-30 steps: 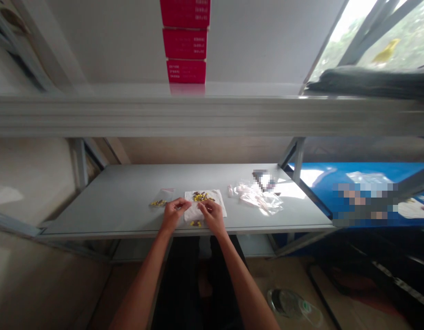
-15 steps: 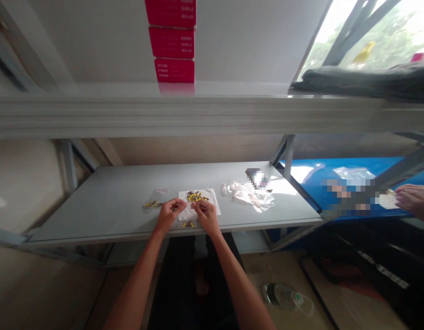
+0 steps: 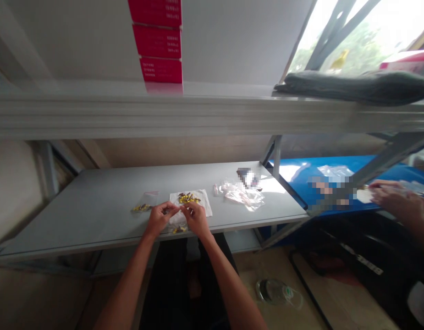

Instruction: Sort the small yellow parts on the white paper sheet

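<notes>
My left hand (image 3: pixel 158 219) and my right hand (image 3: pixel 197 219) are closed in pinches, fingertips close together at the top of a small clear plastic bag (image 3: pixel 178 228). Small yellow and dark pieces, perhaps capsules, lie at the bottom of this bag, which hangs near the table's front edge. Just beyond my fingers, a loose pile of similar yellow and dark pieces (image 3: pixel 189 198) rests on a white cloth or paper (image 3: pixel 206 202). To the left of my left hand lies another clear bag (image 3: pixel 145 205) with such pieces inside.
Crumpled clear bags (image 3: pixel 245 197) and a partly blurred dark object (image 3: pixel 244 173) lie on the table's right. An upper shelf (image 3: pixel 198 117) crosses above, bearing red boxes (image 3: pixel 160 70) and dark cloth (image 3: pixel 349 87). Another person's hands (image 3: pixel 397 197) work at a blue table (image 3: pixel 290 174).
My fingertips have come closer together at the bag's top. The whole view has shifted slightly, so the table and shelf appear further left. More of the other person's hands shows.
</notes>
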The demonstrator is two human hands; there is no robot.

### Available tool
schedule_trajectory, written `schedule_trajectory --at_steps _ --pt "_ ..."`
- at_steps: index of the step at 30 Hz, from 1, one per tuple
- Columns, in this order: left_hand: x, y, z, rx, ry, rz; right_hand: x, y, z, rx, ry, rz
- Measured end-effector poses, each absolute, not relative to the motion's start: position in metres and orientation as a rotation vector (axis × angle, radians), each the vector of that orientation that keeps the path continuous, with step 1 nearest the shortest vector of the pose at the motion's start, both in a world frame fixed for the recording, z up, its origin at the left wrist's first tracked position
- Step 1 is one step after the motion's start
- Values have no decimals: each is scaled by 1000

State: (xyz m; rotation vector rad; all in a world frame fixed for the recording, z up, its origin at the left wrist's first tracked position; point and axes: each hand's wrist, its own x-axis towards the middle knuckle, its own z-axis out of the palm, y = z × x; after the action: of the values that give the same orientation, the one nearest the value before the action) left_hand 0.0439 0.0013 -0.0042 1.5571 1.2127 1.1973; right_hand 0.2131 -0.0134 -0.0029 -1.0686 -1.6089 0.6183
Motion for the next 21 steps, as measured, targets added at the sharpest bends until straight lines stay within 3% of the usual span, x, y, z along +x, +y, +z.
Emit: schedule_trajectory --at_steps 12,21 --pt "39 4 -13 1412 1261 1245 215 -14 -2 -1046 -1513 767" --pt "42 2 -8 1437 1253 1193 217 -19 0 -1049 -1443 688"
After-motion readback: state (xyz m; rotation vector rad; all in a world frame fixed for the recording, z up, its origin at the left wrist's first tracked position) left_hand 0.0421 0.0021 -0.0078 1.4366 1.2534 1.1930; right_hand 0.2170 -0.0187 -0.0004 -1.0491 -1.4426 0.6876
